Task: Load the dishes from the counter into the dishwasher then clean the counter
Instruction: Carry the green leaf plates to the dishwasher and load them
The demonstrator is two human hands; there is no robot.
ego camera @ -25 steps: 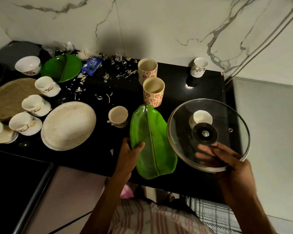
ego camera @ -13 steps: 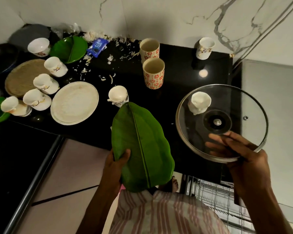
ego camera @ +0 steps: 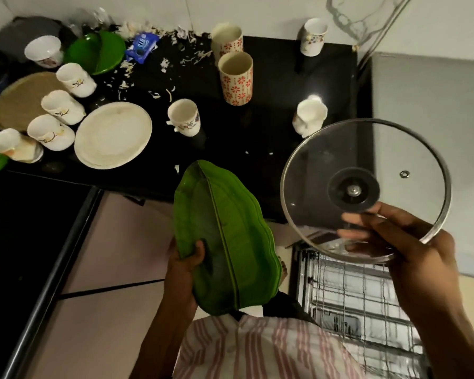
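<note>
Cups, white plate (ego camera: 112, 135), scraps crowding counter (ego camera: 279, 86). L hand (ego camera: 185, 265) gripping leaf plate (ego camera: 225, 236), R hand (ego camera: 419, 250) gripping glass lid (ego camera: 367, 165); both now lifting clear, nearing dishwasher rack (ego camera: 353, 296).

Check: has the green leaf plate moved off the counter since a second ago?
Yes. The green leaf plate, in the left hand, came toward the person, past the counter edge; it lay on it before.

A black counter (ego camera: 285, 86) is carrying two floral tumblers (ego camera: 236, 77); white cups (ego camera: 184, 120) are standing about it; a round white plate (ego camera: 112, 135) is lying beside a woven mat (ego camera: 19, 102); white scraps (ego camera: 162, 61) are littering the back.
</note>
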